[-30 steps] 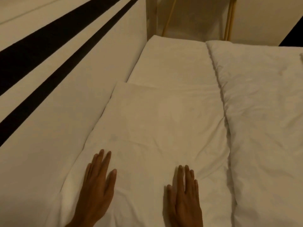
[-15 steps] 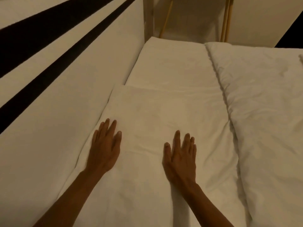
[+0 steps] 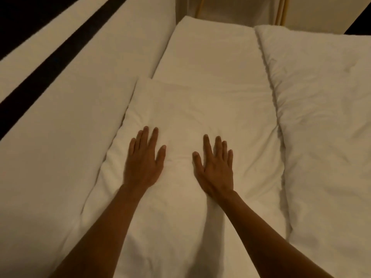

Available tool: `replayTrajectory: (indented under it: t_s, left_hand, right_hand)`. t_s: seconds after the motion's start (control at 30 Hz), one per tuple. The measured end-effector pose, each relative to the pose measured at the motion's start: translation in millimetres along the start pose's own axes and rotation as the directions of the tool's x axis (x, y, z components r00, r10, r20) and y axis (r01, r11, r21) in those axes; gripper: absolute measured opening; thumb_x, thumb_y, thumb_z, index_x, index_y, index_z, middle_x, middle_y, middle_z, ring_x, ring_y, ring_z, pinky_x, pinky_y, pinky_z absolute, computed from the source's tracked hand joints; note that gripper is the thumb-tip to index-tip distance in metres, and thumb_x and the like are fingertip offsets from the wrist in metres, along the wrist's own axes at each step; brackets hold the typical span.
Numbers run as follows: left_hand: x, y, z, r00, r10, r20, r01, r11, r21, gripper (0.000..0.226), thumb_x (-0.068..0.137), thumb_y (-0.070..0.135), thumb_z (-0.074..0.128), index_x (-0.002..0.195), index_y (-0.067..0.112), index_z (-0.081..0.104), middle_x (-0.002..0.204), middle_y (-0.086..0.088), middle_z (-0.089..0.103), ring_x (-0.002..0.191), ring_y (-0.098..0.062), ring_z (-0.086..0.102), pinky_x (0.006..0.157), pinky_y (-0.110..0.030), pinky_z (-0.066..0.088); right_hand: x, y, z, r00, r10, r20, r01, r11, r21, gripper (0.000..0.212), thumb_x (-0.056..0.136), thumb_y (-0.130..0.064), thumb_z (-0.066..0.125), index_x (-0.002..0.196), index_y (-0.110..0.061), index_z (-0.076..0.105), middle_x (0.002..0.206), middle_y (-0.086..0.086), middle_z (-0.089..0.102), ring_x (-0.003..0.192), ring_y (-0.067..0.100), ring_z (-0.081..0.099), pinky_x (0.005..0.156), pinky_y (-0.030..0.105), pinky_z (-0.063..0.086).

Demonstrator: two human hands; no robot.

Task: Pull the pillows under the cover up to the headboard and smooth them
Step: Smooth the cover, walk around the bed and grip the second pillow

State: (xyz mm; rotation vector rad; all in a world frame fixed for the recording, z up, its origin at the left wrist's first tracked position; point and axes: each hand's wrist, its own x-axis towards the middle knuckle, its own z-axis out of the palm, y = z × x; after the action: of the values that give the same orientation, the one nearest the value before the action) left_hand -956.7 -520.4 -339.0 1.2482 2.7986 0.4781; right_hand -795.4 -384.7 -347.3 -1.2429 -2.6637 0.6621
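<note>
Dim, warm-tinted light; soft overall, slight blur, wide-angle bending at edges.

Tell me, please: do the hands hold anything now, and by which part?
Nothing is held. The left hand and the right hand lie flat, fingers spread, palms down on the white cover.

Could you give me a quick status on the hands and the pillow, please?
Left hand and right hand open, flat on the near pillow. Pillow against the headboard, a few creases left. Nothing in the way.
</note>
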Motion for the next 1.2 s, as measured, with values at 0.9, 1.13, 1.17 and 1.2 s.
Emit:
replayTrajectory:
  t_s: [0.9,1.13,1.17,1.2]
  left_hand:
    - [-344,288,-251,0.66,-0.009,0.751,0.003,1.0,0.009,0.079,0.102,0.059,0.03,0.161,0.019,-0.004,0.168,-0.008,-0.012,0.156,-0.028,-0.007,0.126,-0.046,-0.001]
    - [-373,445,-283,0.768,0.054,0.638,-0.083,0.996,0.015,0.084,0.099,0.066,0.03,0.161,0.019,-0.001,0.168,-0.009,-0.01,0.156,-0.028,-0.006,0.126,-0.045,-0.001]
    - [-386,474,-282,0.772,0.089,0.629,-0.104,0.994,-0.014,0.084,0.098,0.066,0.031,0.161,0.02,-0.001,0.168,-0.009,-0.011,0.156,-0.027,-0.006,0.126,-0.044,-0.001]
    - [-398,502,-279,0.774,0.126,0.62,-0.133,0.99,-0.035,0.084,0.098,0.066,0.031,0.161,0.021,-0.002,0.168,-0.008,-0.011,0.156,-0.027,-0.007,0.126,-0.044,-0.002]
  right_hand:
    - [-400,135,-354,0.811,0.439,0.387,-0.396,0.899,-0.189,0.075,0.1,-0.064,0.022,0.161,-0.026,0.001,0.168,0.017,0.007,0.155,0.036,-0.002,0.125,0.05,-0.001]
    - [-469,239,-474,0.878,0.427,0.214,-0.409,0.904,-0.124,0.072,0.102,-0.06,0.021,0.161,-0.023,0.006,0.166,0.019,0.013,0.154,0.038,0.004,0.123,0.052,0.002]
    - [-484,258,-490,0.878,0.437,0.196,-0.422,0.899,-0.114,0.072,0.102,-0.06,0.02,0.161,-0.023,0.006,0.166,0.019,0.013,0.154,0.038,0.004,0.123,0.052,0.002]
    - [-500,278,-506,0.872,0.455,0.179,-0.444,0.89,-0.098,0.072,0.102,-0.061,0.019,0.161,-0.023,0.006,0.166,0.019,0.012,0.154,0.038,0.003,0.123,0.052,0.0]
